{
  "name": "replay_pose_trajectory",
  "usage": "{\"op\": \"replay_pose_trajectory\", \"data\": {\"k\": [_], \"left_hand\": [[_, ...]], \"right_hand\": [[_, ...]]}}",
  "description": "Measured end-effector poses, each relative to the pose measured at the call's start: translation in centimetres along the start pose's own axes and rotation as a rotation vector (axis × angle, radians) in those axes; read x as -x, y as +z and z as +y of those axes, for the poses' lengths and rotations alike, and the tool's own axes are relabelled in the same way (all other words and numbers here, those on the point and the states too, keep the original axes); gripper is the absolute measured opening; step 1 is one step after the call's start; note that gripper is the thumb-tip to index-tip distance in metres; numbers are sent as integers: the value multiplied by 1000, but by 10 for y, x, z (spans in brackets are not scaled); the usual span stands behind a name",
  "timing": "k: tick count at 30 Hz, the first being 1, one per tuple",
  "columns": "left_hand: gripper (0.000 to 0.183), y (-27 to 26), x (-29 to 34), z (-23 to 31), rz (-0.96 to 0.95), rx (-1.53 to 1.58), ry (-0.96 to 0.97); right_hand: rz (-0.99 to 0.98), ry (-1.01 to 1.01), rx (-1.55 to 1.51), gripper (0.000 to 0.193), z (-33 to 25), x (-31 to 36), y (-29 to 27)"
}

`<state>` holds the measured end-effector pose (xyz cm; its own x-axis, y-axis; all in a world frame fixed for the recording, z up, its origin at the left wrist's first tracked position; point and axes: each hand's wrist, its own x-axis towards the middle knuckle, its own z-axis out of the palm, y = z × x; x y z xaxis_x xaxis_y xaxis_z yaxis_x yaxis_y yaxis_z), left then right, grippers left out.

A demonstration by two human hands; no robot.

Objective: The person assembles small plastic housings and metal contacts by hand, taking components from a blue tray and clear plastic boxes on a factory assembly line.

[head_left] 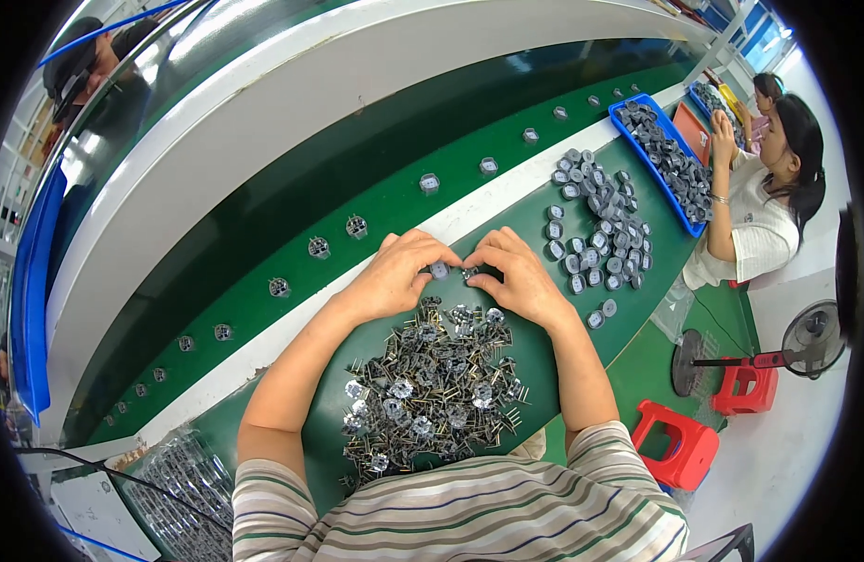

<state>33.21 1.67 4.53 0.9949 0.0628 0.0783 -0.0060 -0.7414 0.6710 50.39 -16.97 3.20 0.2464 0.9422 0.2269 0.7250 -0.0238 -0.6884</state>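
My left hand (394,273) is closed, thumb and forefinger pinching a small grey plastic cap (439,271). Close beside it, my right hand (518,276) pinches a small metallic pronged part (469,274), partly covered by the fingers. Whether the two pieces touch, I cannot tell. Just below my hands, between my forearms, lies a heap of pronged parts (423,403) with metal pins and some clear, shiny faces. Loose grey caps (605,229) are spread over the green table to the right of my right hand.
Beyond the table's white edge strip (479,208), a green conveyor belt (385,192) carries spaced-out parts. A blue tray (666,159) of grey caps stands at the right, by a seated co-worker (765,197). Red stools (680,445), a fan (811,337) and stacked clear trays (184,492) surround the table.
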Motion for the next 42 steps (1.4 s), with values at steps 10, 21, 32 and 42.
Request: {"op": "replay_pose_trajectory", "data": {"k": [10,21,32,42], "left_hand": [[47,16,3,-20,101,-3,-44],[42,21,-3,-20,221,77,-91],[35,25,-1,-21,258,70,-88],[34,30,-1,-24,266,112,-95]], "right_hand": [[14,25,129,11,-2,-6,5],[217,-17,-122,14,13,-23,42],[213,-114,107,15,-1,-24,36],[193,92,-184,11,3,-24,41]]}}
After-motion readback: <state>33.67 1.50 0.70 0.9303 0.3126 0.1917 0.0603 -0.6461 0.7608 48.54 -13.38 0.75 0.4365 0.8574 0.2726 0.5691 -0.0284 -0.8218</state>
